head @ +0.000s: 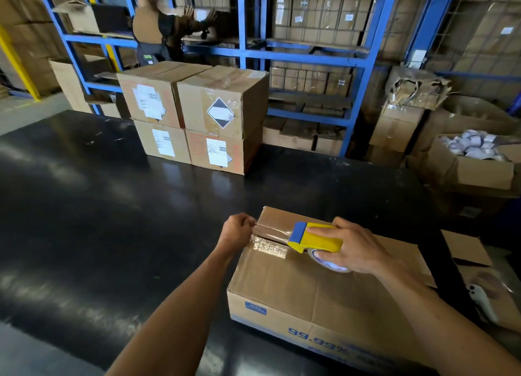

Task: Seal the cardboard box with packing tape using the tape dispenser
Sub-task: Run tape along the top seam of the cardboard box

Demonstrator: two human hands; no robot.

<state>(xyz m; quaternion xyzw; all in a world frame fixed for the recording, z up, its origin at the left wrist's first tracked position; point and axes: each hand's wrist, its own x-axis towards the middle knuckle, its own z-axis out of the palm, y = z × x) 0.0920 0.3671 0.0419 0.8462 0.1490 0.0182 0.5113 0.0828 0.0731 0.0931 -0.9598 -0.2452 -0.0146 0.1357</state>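
A brown cardboard box (284, 279) with blue print lies on the black table (112, 206) in front of me, flaps down. My right hand (355, 248) grips a yellow and blue tape dispenser (313, 237) resting on the box top near its far left corner. A strip of clear tape (272, 231) stretches from the dispenser to the box's left edge. My left hand (238, 229) pinches the free end of that tape at the edge. A crinkled patch of tape lies on the box top just below the strip.
A stack of several labelled cartons (194, 116) stands at the table's far side. Blue shelving (310, 54) full of boxes runs behind, with a person (166, 28) reaching into it. An open carton of white rolls (473, 155) sits at the right. A white object (482, 302) lies right of the box.
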